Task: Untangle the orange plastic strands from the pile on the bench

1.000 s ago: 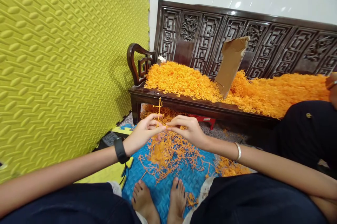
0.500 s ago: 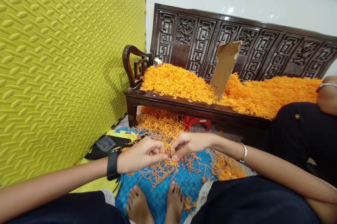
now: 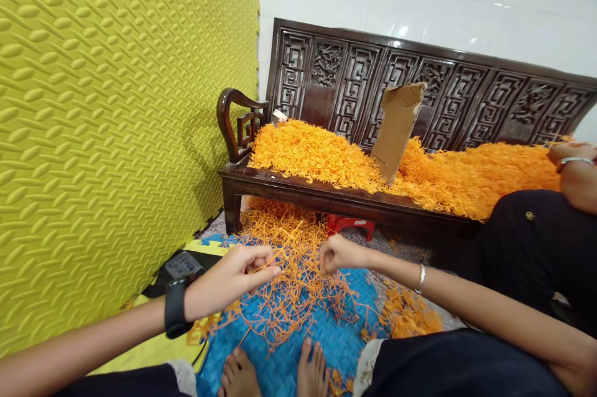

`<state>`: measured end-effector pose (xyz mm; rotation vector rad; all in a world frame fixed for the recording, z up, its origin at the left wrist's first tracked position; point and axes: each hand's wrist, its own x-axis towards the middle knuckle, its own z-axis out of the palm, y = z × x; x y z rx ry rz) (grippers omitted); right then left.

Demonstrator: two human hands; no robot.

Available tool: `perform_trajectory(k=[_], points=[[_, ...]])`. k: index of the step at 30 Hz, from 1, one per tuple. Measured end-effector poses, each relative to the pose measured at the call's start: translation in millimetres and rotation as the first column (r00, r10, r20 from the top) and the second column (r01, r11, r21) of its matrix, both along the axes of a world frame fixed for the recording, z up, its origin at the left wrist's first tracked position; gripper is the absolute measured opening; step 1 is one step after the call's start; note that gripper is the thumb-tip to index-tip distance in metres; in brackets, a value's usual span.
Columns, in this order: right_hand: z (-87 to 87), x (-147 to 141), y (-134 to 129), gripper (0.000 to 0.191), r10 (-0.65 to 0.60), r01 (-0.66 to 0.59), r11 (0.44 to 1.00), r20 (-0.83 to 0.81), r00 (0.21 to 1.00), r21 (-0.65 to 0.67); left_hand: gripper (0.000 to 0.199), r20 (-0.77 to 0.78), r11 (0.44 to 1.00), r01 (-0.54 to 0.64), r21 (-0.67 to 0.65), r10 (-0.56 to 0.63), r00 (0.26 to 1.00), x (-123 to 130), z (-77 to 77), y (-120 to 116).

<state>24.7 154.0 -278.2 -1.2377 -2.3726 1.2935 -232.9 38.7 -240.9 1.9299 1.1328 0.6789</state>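
Observation:
My left hand, with a dark watch band at its wrist, pinches a thin orange stringy piece. That piece sticks out past the fingertips. To the right, apart from it, my right hand is closed with its fingers curled down. Whatever those fingers hold, if anything, is hidden. Beneath and between both hands spreads a loose tangle of orange stringy pieces on a blue foam mat.
A dark carved wooden bench bears heaped orange pieces and an upright cardboard piece. Below it is a red stool. A yellow foam mat rises at left. At right, another person's hand is near the heap.
My hands have moved apart, the left one leftward and the right one rightward. They met at an orange piece before; now a strand shows only in my left hand.

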Motion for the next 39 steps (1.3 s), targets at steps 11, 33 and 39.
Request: perform_trajectory(k=[11, 33, 39], points=[[80.6, -9, 73, 0.037, -0.369, 0.377, 0.925, -0.381, 0.848, -0.057, 0.03, 0.32, 0.944, -0.099, -0.315, 0.204, 0.925, 6, -17.3, 13], [52.8, -64, -78, 0.044, 0.018, -0.045, 0.981, -0.146, 0.989, -0.188, 0.039, 0.507, 0.972, -0.077, -0.22, 0.182, 0.843, 35, 9.8, 8], [49.5, -68, -80, 0.041, -0.081, 0.061, 0.995, -0.259, 0.962, -0.082, 0.019, 0.51, 0.976, -0.097, -0.196, 0.187, 0.84, 36, 7.6, 7]])
